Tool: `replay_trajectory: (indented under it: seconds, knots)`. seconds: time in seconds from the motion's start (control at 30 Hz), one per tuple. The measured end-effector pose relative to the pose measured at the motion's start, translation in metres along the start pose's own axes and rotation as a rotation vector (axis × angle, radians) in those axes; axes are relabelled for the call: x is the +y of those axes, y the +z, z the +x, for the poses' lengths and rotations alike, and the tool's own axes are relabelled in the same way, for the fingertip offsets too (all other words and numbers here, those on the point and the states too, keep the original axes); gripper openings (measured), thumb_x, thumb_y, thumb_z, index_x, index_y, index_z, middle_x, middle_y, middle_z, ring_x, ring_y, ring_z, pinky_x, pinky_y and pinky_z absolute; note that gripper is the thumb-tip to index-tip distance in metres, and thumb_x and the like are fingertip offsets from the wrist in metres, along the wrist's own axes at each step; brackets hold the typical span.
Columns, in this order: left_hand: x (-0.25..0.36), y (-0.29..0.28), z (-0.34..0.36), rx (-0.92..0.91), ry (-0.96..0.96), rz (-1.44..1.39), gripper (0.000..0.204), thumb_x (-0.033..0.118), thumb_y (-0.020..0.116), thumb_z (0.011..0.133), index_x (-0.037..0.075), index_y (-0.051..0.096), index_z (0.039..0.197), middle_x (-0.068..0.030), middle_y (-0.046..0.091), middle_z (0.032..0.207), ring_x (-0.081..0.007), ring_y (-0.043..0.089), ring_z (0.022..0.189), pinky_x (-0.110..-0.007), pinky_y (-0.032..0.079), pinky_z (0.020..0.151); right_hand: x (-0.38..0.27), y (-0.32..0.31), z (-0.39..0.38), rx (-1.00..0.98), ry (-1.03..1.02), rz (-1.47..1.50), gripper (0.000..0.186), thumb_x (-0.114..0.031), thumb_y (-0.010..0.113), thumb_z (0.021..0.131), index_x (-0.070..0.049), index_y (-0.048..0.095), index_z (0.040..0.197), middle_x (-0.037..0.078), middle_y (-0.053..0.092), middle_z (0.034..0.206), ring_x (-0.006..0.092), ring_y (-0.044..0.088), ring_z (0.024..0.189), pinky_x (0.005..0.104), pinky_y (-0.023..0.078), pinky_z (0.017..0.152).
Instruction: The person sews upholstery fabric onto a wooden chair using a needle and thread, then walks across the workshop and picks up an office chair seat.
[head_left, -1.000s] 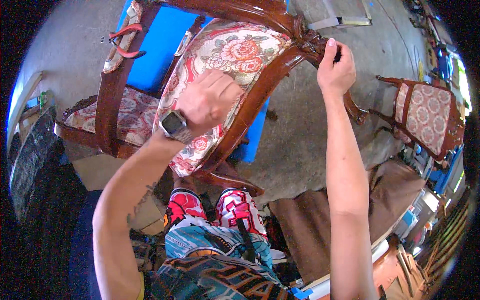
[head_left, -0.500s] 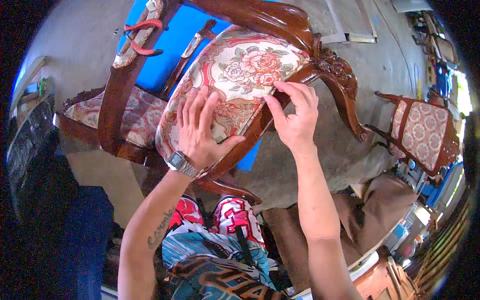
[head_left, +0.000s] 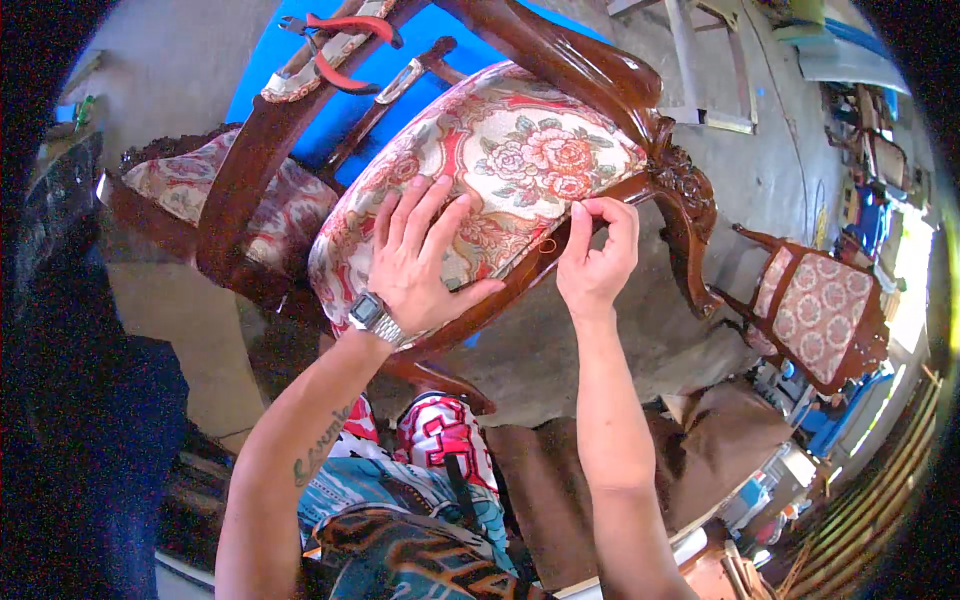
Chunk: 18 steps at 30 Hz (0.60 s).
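A carved dark-wood chair [head_left: 560, 45] stands before me, its seat [head_left: 470, 140] covered in cream and red floral fabric. My left hand [head_left: 415, 260] lies flat on the fabric with its fingers spread, the thumb near the wooden front rail [head_left: 480, 312]. At the seat's front edge, my right hand [head_left: 600, 250] is closed, thumb and forefinger pinched where fabric meets wood. What sits between those fingertips is too small to make out. Beside them a thin orange loop [head_left: 547, 245], like a loose strand, hangs at the edge.
Red-handled pliers [head_left: 345, 55] rest on the padded armrest [head_left: 290, 85]. Blue material [head_left: 265, 115] lies behind the chair. Another floral-upholstered piece [head_left: 190, 180] stands at left, and a patterned chair [head_left: 825, 310] at right. Brown cloth [head_left: 560, 480] spreads near my legs.
My right thumb and forefinger, apart before, have closed into a pinch at the seat edge. The orange loop now shows beside them. My left hand stays on the fabric; the whole view has shifted.
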<state>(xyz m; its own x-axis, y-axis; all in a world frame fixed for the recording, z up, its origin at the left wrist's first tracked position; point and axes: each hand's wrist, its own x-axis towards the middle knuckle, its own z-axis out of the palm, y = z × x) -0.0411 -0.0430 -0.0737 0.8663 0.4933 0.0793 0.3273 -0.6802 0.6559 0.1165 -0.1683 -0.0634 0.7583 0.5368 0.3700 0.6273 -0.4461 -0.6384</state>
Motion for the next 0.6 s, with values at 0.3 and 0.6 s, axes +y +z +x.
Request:
replay_trajectory:
  seconds: [0.3, 0.6]
  knots:
    - [0.0, 0.0, 0.001, 0.048, 0.038, -0.036, 0.086, 0.046, 0.079, 0.056, 0.012, 0.042, 0.126, -0.0142, 0.036, 0.137, -0.0363, 0.032, 0.127, -0.053, 0.024, 0.103, -0.002, -0.024, 0.017, -0.261, 0.155, 0.085, 0.013, -0.006, 0.069, 0.075, -0.003, 0.059, 0.082, 0.01, 0.059, 0.086, 0.0244, 0.057, 0.081, 0.0319, 0.045, 0.076]
    - [-0.002, 0.001, 0.0, 0.055, 0.051, -0.035, 0.083, 0.048, 0.078, 0.058, 0.012, 0.043, 0.124, -0.0148, 0.038, 0.136, -0.0366, 0.033, 0.127, -0.053, 0.024, 0.104, 0.0, -0.002, -0.003, 0.014, -0.041, -0.058, 0.013, -0.003, 0.063, 0.078, -0.004, 0.054, 0.088, 0.011, 0.056, 0.089, 0.0269, 0.053, 0.087, 0.0349, 0.043, 0.079]
